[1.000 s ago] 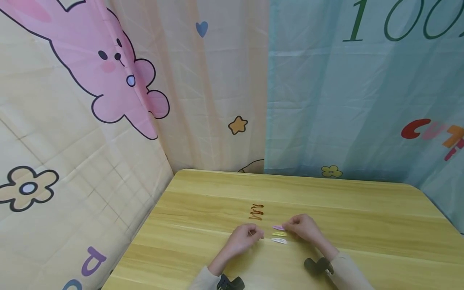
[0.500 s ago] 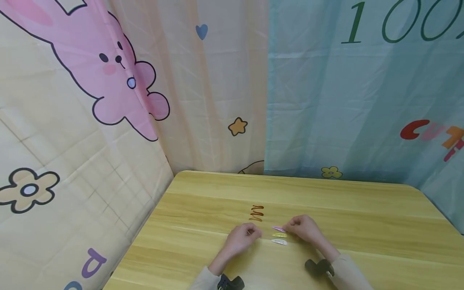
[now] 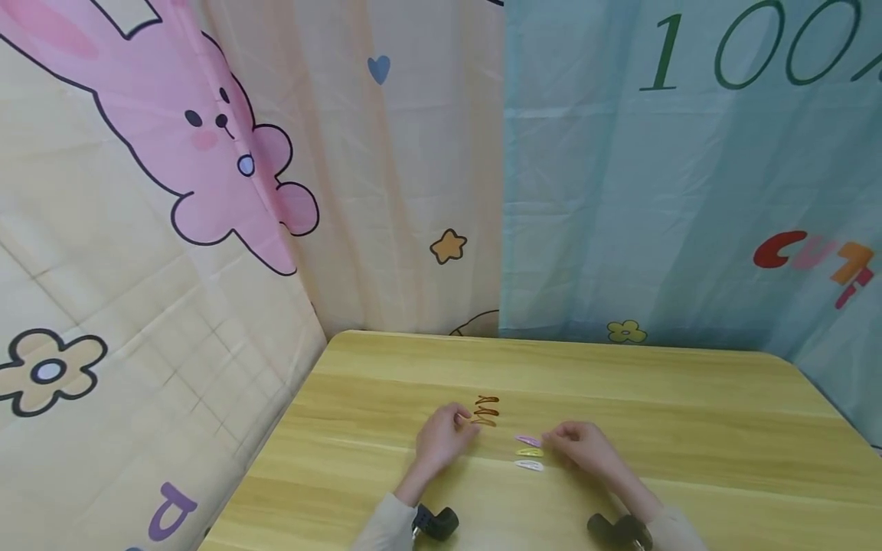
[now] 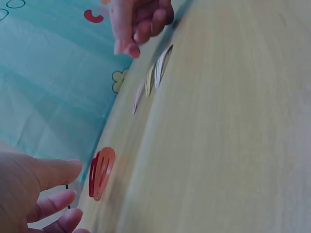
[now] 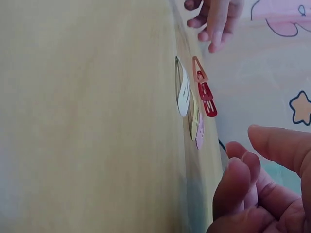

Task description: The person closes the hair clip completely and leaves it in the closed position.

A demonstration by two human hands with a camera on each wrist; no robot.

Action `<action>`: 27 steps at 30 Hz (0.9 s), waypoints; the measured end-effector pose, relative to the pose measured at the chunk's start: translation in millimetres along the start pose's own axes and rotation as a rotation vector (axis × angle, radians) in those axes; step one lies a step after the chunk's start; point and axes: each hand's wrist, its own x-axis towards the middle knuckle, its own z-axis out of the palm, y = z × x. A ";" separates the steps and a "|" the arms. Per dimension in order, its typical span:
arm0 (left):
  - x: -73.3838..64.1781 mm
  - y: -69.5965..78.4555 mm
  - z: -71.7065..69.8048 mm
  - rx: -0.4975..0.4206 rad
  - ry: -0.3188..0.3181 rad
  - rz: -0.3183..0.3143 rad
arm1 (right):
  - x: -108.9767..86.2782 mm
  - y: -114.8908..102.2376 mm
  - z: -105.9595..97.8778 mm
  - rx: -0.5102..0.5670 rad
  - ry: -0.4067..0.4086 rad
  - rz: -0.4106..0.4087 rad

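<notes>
Three snap hair clips in brown-red to orange tones lie in a column on the table: a dark one (image 3: 488, 399) farthest, a red one (image 3: 486, 411), then an orange hair clip (image 3: 485, 422). My left hand (image 3: 444, 440) is just left of them, thumb and fingers parted and holding nothing in the left wrist view. Nearer me and to the right lies a second column: a pink hair clip (image 3: 528, 441), a yellow hair clip (image 3: 530, 452) and a white hair clip (image 5: 183, 99). My right hand (image 3: 586, 448) hovers right of the pink clip, its fingers loosely bent around nothing.
The wooden table (image 3: 661, 421) extends around both columns. Behind it hangs a blue and cream printed curtain (image 3: 579, 191), with a pink rabbit print at the left. Each wrist carries a dark camera mount (image 3: 436, 523).
My left hand has moved left and away from me, from near the white and yellow clips to beside the orange clip. My right hand has shifted slightly right, off the pink clip's end.
</notes>
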 end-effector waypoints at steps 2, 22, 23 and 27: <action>1.1 -3.3 1.9 0.015 0.014 -0.015 | -2.9 -1.4 0.3 0.022 -0.003 0.004; 13.0 -10.6 15.9 0.125 0.014 -0.074 | -14.9 -4.5 4.3 0.101 -0.048 -0.094; 13.3 -10.7 16.3 0.129 0.014 -0.073 | -14.8 -3.7 4.3 0.100 -0.052 -0.097; 14.4 -10.1 17.2 0.132 0.018 -0.063 | -13.8 -1.7 4.7 0.096 -0.063 -0.106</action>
